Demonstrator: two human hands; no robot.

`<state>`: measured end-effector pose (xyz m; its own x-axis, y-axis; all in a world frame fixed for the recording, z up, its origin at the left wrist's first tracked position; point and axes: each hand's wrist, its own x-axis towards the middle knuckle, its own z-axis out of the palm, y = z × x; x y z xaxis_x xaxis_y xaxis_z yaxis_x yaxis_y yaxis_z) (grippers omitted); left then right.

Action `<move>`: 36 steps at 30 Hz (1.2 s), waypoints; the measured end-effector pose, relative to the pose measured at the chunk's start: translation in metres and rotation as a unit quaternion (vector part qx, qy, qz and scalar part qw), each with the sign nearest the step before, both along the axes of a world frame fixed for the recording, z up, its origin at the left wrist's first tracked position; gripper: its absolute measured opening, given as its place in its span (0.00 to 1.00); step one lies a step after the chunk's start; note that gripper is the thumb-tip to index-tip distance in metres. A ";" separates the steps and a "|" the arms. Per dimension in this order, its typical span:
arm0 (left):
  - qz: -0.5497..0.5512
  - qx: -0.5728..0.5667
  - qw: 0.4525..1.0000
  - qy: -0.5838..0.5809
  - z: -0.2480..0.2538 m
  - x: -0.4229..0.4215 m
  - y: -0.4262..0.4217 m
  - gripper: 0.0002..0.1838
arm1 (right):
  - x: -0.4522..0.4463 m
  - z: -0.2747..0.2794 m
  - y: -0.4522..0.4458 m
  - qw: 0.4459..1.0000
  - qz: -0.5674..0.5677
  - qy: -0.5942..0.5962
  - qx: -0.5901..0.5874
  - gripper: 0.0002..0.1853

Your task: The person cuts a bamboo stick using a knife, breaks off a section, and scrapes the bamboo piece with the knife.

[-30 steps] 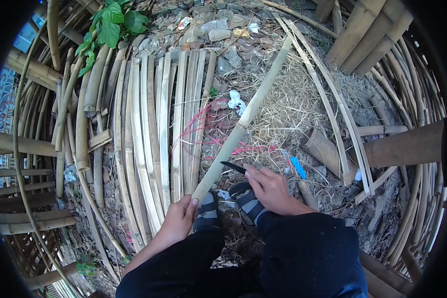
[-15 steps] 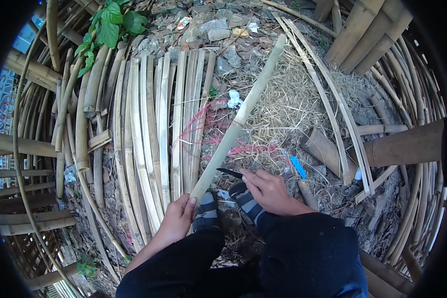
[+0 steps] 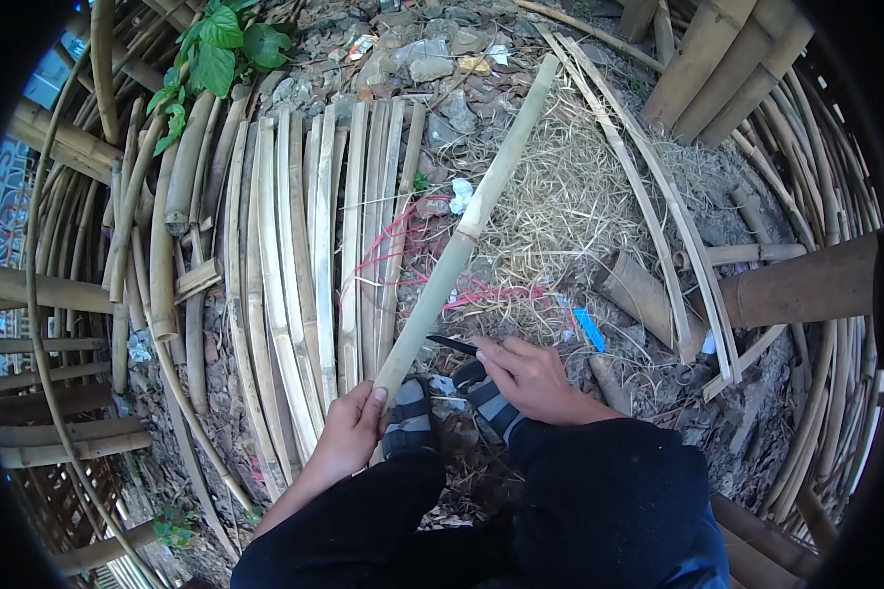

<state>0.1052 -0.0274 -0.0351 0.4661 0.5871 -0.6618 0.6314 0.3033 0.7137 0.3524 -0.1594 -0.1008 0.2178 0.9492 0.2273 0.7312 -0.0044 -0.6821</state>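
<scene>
A long bamboo strip slants up and away across the middle of the view. Its near end is gripped in my left hand, with the thumb lying on top. My right hand is closed round the handle of a knife. The dark blade points left, and its tip is at the right edge of the strip, close to my left hand; whether it touches the strip I cannot tell. The handle is mostly hidden by my fingers.
Several split bamboo strips lie side by side to the left. Pink string, straw-like shavings and a blue wrapper are on the ground ahead. Two long strips and a thick bamboo pole are at the right. My sandalled feet are below.
The far end of the bamboo strip has shifted slightly left and away. Both hands keep their grips, and the knife stays at almost the same place.
</scene>
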 end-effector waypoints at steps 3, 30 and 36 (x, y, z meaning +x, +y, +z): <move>-0.013 -0.012 1.000 0.003 0.006 0.002 -0.001 0.17 | -0.001 -0.005 0.001 0.999 -0.016 0.033 0.019 0.16; 0.049 -0.125 0.989 -0.054 0.005 -0.002 0.004 0.17 | -0.006 -0.020 0.012 0.976 -0.082 0.194 0.055 0.08; 0.052 -0.122 0.990 -0.048 0.006 -0.002 0.003 0.17 | 0.005 -0.027 0.029 0.964 -0.125 0.203 0.114 0.09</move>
